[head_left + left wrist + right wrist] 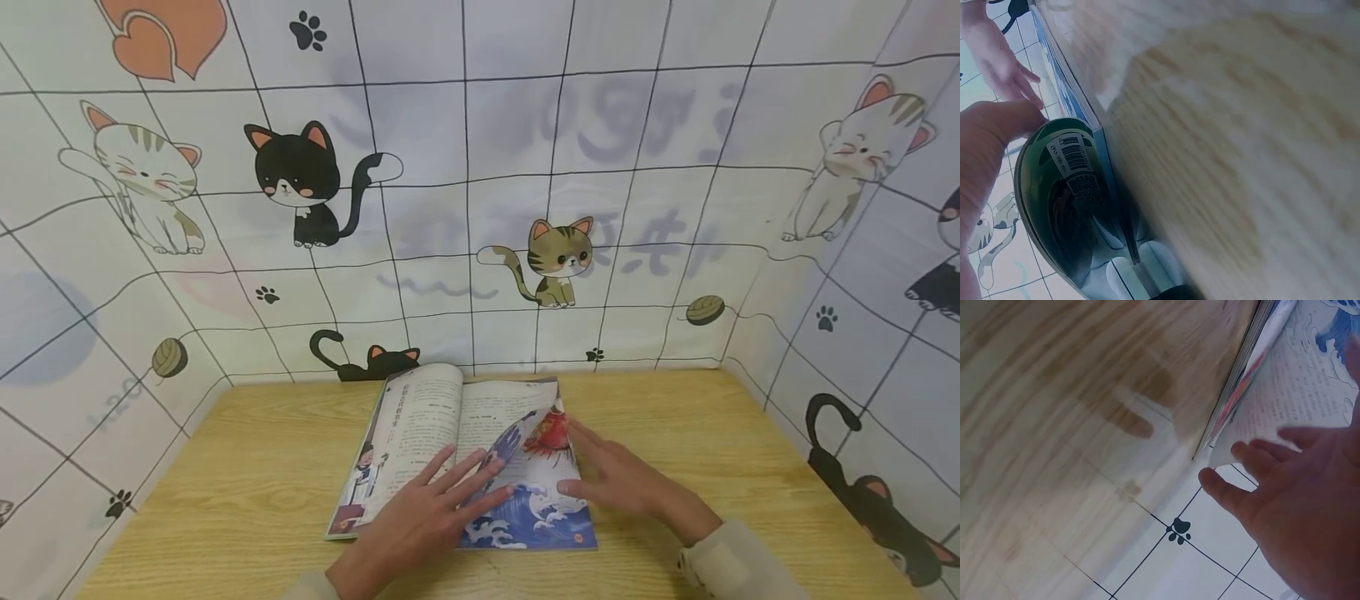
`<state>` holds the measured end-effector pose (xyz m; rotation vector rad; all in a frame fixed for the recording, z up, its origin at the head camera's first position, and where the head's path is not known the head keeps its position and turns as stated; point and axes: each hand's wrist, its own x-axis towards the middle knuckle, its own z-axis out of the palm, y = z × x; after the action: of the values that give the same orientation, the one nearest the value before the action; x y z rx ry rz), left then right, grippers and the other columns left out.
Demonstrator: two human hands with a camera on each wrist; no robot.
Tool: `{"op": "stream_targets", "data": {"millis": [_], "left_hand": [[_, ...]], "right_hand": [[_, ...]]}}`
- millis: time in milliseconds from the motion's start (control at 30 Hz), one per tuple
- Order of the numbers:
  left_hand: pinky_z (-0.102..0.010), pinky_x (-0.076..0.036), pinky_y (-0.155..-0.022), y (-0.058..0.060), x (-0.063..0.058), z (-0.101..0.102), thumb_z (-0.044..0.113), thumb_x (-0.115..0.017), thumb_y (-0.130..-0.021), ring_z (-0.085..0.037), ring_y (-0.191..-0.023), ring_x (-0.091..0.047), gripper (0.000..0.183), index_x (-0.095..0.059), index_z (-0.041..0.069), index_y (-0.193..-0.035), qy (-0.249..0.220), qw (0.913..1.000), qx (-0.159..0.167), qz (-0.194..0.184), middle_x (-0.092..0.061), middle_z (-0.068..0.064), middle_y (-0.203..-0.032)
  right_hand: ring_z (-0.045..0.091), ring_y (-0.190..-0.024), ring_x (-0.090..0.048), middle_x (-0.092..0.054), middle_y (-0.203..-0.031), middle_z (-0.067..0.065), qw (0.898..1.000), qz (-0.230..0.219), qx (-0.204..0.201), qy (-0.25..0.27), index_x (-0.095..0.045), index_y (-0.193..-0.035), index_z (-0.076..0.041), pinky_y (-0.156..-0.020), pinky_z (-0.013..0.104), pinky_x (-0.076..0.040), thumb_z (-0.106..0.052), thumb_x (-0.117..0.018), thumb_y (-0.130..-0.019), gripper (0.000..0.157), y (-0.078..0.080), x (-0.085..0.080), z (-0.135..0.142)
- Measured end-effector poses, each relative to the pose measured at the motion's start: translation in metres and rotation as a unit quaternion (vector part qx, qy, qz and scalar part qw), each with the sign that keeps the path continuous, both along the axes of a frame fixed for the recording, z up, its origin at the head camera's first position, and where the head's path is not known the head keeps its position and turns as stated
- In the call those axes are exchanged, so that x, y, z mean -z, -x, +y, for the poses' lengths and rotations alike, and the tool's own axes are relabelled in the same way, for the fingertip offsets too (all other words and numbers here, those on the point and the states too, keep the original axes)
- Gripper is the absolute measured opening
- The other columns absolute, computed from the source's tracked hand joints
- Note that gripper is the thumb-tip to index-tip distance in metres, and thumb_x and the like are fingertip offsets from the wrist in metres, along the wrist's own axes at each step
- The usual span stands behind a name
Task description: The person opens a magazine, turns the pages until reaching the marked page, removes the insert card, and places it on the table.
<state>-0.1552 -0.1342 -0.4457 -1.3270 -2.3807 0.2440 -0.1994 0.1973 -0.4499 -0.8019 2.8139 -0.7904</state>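
Note:
An open illustrated book (420,417) lies on the table, text on its left page. A right-hand page (491,408) curls up from its right side, baring a red picture (550,433) and blue waves (517,508) on the sheet below. My left hand (420,517) rests across the lower middle of the book with fingers spread. At the right edge, my right hand (626,479) has extended fingers beside the curled page, close to its corner in the right wrist view. The left wrist view shows the book's green cover with a barcode label (1072,153), near the thumb.
The wooden table (247,467) extends to both sides of the book. Behind and beside it hangs a white gridded cloth (420,200) printed with cartoon cats, paw prints and yarn balls. The book's top edge is near the back cloth.

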Motion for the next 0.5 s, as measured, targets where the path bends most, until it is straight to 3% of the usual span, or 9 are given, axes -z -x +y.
{"op": "stream_targets", "data": {"millis": [133, 233, 500], "left_hand": [[-0.047, -0.017, -0.12, -0.0019, -0.0002, 0.0, 0.028, -0.075, -0.087, -0.021, -0.152, -0.016, 0.078, -0.036, 0.026, -0.155, 0.026, 0.9995, 0.001, 0.016, -0.02, 0.001, -0.165], [-0.046, -0.014, -0.121, -0.0026, 0.0007, 0.0003, 0.024, -0.07, -0.091, -0.022, -0.151, -0.021, 0.062, -0.047, 0.022, -0.149, 0.046, 0.9986, 0.002, 0.027, -0.032, 0.0, -0.161], [-0.046, -0.019, -0.119, -0.0014, 0.0047, -0.0003, 0.023, -0.066, -0.091, -0.022, -0.142, -0.04, 0.026, -0.074, 0.02, -0.116, 0.066, 0.9953, -0.013, 0.07, -0.059, -0.002, -0.141]], "right_hand": [[0.043, -0.139, -0.038, -0.033, -0.158, 0.018, 0.997, -0.043, -0.053, -0.036, -0.04, -0.152, -0.009, -0.107, 0.065, -0.032, -0.06, -0.076, -0.076, 0.098, -0.0012, 0.0015, -0.0002], [0.042, -0.139, -0.039, -0.036, -0.157, 0.016, 0.993, -0.061, -0.079, -0.057, -0.047, -0.148, -0.011, -0.107, 0.063, -0.033, -0.058, -0.08, -0.072, 0.096, -0.0023, 0.0028, 0.0008], [0.041, -0.138, -0.041, -0.039, -0.155, 0.017, 0.993, -0.031, -0.089, -0.074, -0.05, -0.146, -0.01, -0.106, 0.062, -0.034, -0.055, -0.083, -0.069, 0.095, -0.0016, 0.005, 0.0015]]}}
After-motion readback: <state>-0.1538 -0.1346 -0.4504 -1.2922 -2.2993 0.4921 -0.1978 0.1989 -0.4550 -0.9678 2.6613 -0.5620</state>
